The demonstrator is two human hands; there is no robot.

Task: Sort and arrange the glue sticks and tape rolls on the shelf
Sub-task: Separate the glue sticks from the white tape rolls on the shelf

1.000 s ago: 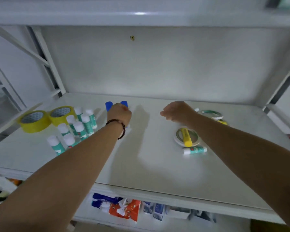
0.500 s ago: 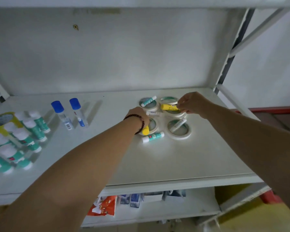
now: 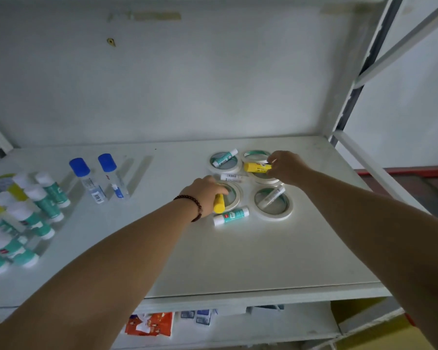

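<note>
Several thin white tape rolls lie flat in a cluster on the right of the white shelf (image 3: pixel 238 261). My left hand (image 3: pixel 205 194) grips a yellow glue stick (image 3: pixel 219 203) lying across one tape roll (image 3: pixel 234 195). My right hand (image 3: pixel 286 166) pinches the end of a second yellow glue stick (image 3: pixel 257 168) over another roll. A green glue stick (image 3: pixel 230 216) lies loose in front. Another green stick (image 3: pixel 224 158) rests on the back-left roll (image 3: pixel 223 168), and a clear stick (image 3: pixel 273 195) lies across the front-right roll (image 3: pixel 272 204).
Two blue-capped glue bottles (image 3: pixel 94 181) stand left of centre. Several green glue sticks (image 3: pixel 36 205) stand grouped at the far left, with a yellow tape roll (image 3: pixel 0 183) behind them. A shelf post (image 3: pixel 352 97) rises at the right. Packets (image 3: pixel 149 323) lie on the lower shelf.
My view swung right from the blue-capped bottles. Both hands moved over to the tape roll cluster and each took hold of a yellow glue stick.
</note>
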